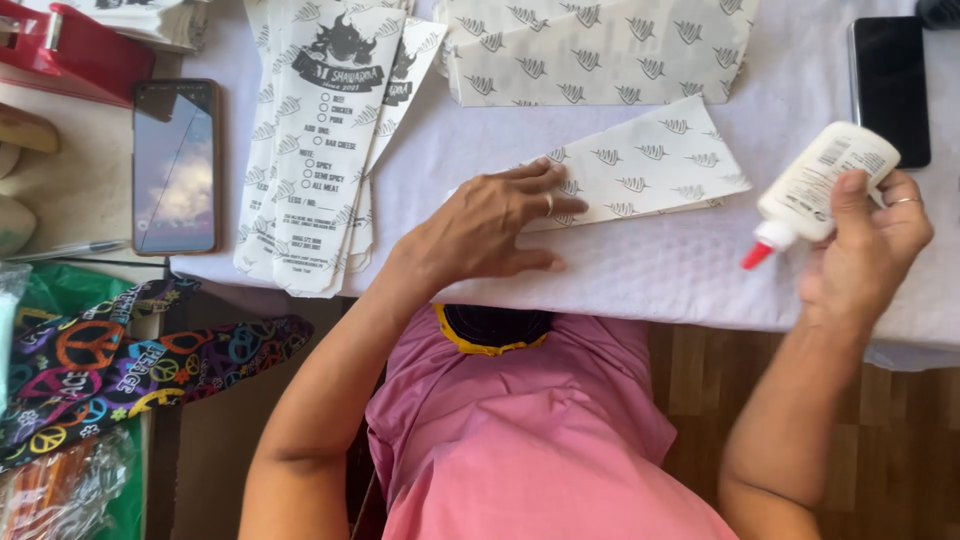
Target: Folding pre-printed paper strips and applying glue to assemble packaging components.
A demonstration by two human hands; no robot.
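My left hand (495, 222) lies flat, fingers spread, on the near end of a folded white paper wrapper (650, 165) printed with grey leaf marks, pressing it onto the white table cover (650, 270). My right hand (865, 245) grips a white glue bottle (825, 180) tilted down to the left. Its red tip (757, 255) hovers just above the cover, right of the wrapper and apart from it.
A stack of long printed wrappers (325, 140) lies to the left, and more leaf-printed sheets (600, 50) at the back. One phone (177, 165) rests at the left, a second dark phone (890, 85) at the back right. A colourful patterned cloth (120, 365) hangs lower left.
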